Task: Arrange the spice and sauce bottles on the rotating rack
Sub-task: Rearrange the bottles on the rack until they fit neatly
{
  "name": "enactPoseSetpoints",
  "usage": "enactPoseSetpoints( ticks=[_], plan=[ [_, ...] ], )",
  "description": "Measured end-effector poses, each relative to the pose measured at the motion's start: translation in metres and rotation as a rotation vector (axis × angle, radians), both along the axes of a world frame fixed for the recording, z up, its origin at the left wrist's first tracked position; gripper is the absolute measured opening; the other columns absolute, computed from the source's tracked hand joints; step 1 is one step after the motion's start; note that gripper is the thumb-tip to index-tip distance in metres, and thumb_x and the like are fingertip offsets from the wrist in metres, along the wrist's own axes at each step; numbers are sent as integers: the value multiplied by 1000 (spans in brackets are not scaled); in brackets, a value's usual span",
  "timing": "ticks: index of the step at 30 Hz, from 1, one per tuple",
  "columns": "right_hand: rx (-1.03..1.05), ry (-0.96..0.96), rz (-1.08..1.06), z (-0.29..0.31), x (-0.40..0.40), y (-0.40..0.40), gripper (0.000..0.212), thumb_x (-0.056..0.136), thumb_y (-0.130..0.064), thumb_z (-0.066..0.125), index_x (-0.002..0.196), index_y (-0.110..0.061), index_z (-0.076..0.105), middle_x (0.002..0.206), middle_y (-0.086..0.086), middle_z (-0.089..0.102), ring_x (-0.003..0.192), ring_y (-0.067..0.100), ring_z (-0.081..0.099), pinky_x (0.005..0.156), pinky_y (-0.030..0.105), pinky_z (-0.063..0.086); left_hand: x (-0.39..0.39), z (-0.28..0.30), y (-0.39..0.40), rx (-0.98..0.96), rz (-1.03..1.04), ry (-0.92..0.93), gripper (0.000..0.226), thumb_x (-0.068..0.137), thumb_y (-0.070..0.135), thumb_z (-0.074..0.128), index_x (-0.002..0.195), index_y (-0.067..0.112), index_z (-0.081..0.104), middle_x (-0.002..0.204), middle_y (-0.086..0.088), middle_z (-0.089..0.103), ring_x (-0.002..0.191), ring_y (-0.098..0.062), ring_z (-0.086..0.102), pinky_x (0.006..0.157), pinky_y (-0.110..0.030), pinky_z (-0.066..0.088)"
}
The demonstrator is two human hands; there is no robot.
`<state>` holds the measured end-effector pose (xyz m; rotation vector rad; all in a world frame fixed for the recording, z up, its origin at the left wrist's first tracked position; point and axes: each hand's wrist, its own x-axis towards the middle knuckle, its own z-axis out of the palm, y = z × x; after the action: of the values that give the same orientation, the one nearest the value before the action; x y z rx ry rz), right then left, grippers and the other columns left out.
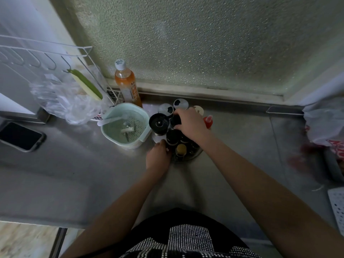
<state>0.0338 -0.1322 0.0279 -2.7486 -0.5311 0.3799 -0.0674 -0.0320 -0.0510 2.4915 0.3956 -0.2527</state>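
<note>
A round rotating rack stands on the steel counter, crowded with dark spice bottles. My right hand grips a black-capped bottle at the rack's far side. My left hand holds the rack's near left rim, its fingertips by a black-lidded bottle. A brown-capped bottle stands at the rack's front. A black grinder sits at the left. Two white-lidded jars and a red sauce bottle stand behind.
A pale green strainer bowl sits left of the rack. An orange drink bottle stands by the frosted window. A phone lies far left, below a wire rack with a plastic bag. More bags lie at the right.
</note>
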Motion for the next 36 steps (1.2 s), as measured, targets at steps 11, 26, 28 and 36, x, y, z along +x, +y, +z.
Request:
enactPoseSetpoints(
  ticks=[11, 26, 28, 36],
  plan=[
    [623, -428, -287, 15, -70, -67, 14, 90, -7, 55, 103, -10, 58, 90, 6, 68, 71, 13, 59, 63, 31, 52, 2, 0, 0, 26, -28, -51, 21, 90, 15, 46, 107, 2, 46, 104, -24, 64, 96, -42, 59, 76, -41, 44],
    [471, 10, -436, -73, -89, -70, 52, 83, -15, 67, 129, -8, 45, 106, 15, 70, 96, 32, 66, 79, 33, 48, -16, -6, -10, 67, -82, -156, 33, 89, 37, 53, 106, 9, 51, 103, -16, 66, 97, -36, 60, 83, -40, 40],
    [474, 22, -432, -74, -91, -69, 50, 82, -17, 67, 127, -9, 47, 104, 14, 71, 95, 32, 66, 79, 36, 50, -16, -7, -10, 42, -79, -168, 32, 89, 34, 54, 108, 8, 50, 104, -16, 66, 96, -37, 60, 81, -40, 41],
    [371, 104, -317, -91, -105, -68, 39, 86, -26, 59, 122, -18, 46, 101, 17, 66, 94, 35, 60, 74, 36, 46, -13, -16, 3, -22, -167, -130, 56, 82, 34, 57, 130, 10, 42, 108, -16, 69, 99, -36, 62, 92, -40, 41]
  ],
)
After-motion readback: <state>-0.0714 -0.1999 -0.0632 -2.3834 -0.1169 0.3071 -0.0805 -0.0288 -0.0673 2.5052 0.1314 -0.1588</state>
